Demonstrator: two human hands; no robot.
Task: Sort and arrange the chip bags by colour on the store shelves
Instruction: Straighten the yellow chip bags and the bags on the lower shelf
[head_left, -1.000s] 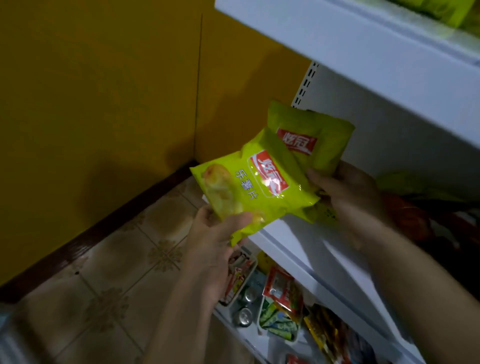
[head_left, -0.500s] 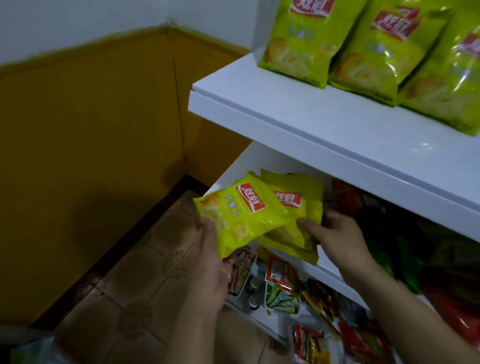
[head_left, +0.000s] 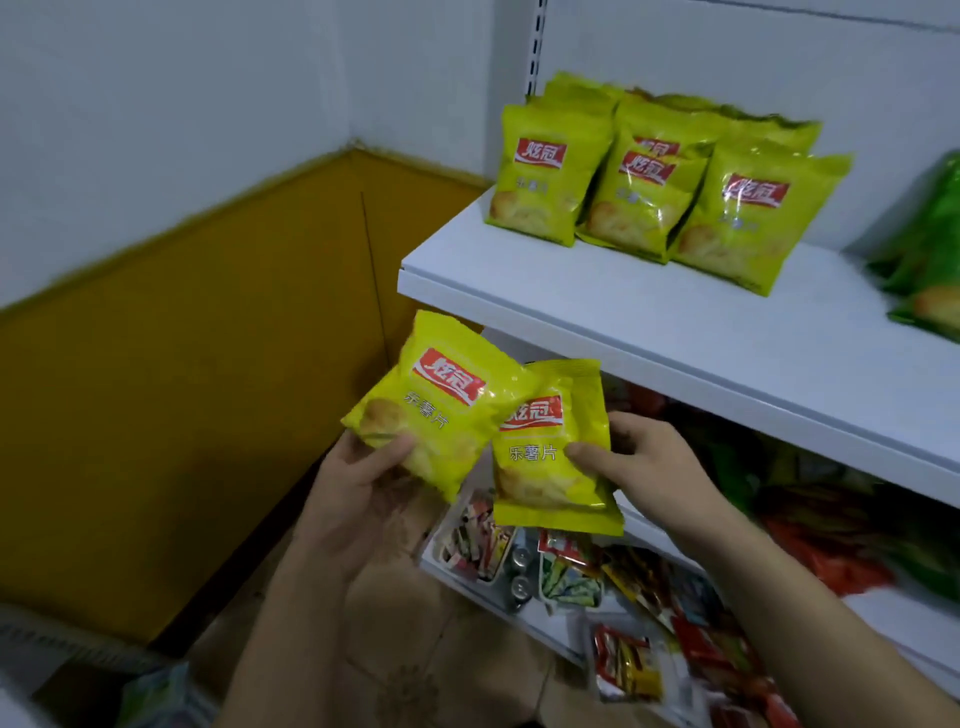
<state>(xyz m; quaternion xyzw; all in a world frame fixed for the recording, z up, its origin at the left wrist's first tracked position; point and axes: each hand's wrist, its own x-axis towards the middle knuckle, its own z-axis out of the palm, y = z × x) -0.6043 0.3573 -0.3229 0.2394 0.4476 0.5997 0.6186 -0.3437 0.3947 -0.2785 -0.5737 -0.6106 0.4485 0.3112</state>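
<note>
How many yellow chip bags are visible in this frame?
6, maybe more. The left hand holds one yellow chip bag, the right hand another; three front the upper shelf, a fourth behind; further tops are partly hidden.

The green bags (head_left: 930, 244) on the upper shelf (head_left: 623, 306) are cut off by the right edge. Behind the front row of yellow bags (head_left: 639, 192), the rear ones show only their tops. The left-hand bag (head_left: 441, 405) covers a top corner of the right-hand bag (head_left: 550, 457). Each bag hides most fingers of the left hand (head_left: 358, 483) or right hand (head_left: 639, 457) behind it. Under the upper shelf, red and green bags (head_left: 821, 530) are shadowed and smeared. Print on the small packets (head_left: 571, 577) below is too small to read. A pale packet (head_left: 156, 693) at the bottom edge is blurred.
</note>
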